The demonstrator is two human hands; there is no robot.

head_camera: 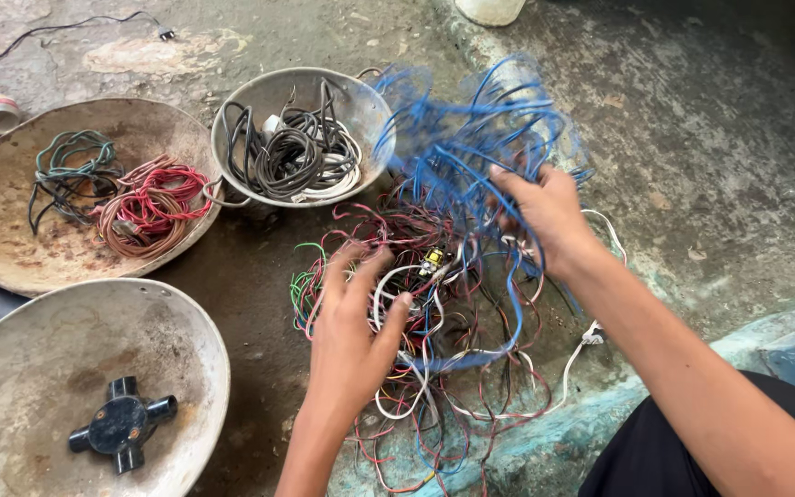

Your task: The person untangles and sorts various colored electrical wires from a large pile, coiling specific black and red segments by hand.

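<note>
A tangled heap of thin wires (453, 368) in red, white, green and blue lies on the concrete floor in front of me. My right hand (549, 216) grips a bunch of blue wire (471, 129), lifted above the heap and blurred by motion; its strands trail down into the tangle. My left hand (353, 331) rests on the heap with fingers spread, touching red and white wires and holding nothing.
A metal bowl (232, 106) holds black and white cables. A round pan (11, 239) at left holds red, brown and green coils. A nearer pan (186, 331) holds a black four-way junction box (121, 425). A black cord (57, 28) lies at the back.
</note>
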